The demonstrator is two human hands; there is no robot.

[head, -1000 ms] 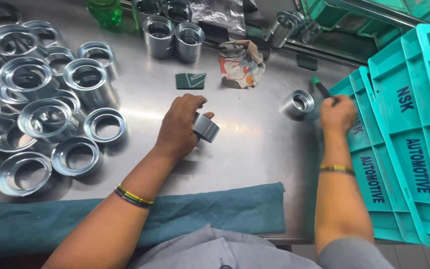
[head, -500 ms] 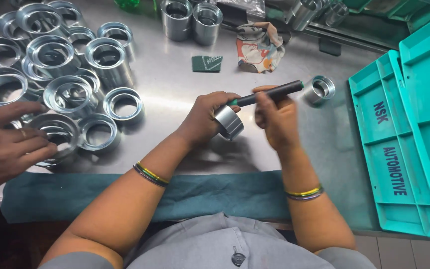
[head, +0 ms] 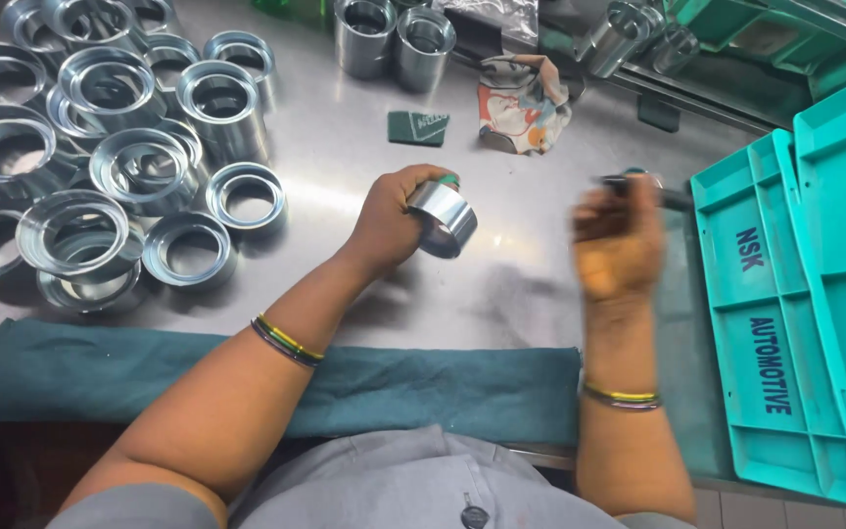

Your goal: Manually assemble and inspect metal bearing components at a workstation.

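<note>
Steel ring in left hand

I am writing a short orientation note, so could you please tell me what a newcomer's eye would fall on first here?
First, the heap of shiny metal rings crowding the steel table at far left. Next, the left hand at centre, gripping one small metal ring above the table, with the blurred right hand beside it holding a dark tool. Bright turquoise trays fill the right edge.

Ring heap left on table, crates right, cloth strip along near edge.
</note>
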